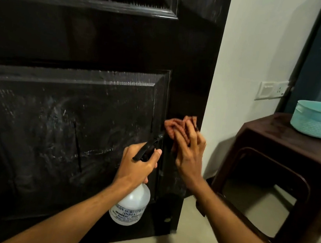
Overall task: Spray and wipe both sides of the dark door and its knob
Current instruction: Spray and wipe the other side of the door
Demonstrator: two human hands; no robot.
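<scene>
Counting up: one dark door, one spray bottle, one cloth, two hands. Off to the right, one brown stool, one teal basket on top, one switch plate on the white wall.

Door across the left and middle of view, right edge just beside the wall. Glossy black, raised rectangular panels with bevelled frames, pale streaky smears all over the lower panel.

Left hand curled round the bottle's black trigger head; translucent white rounded body, printed label. Right hand a bit blurred, fingers spread fairly flat, pressing the crumpled reddish-brown cloth against the door near its edge.
</scene>
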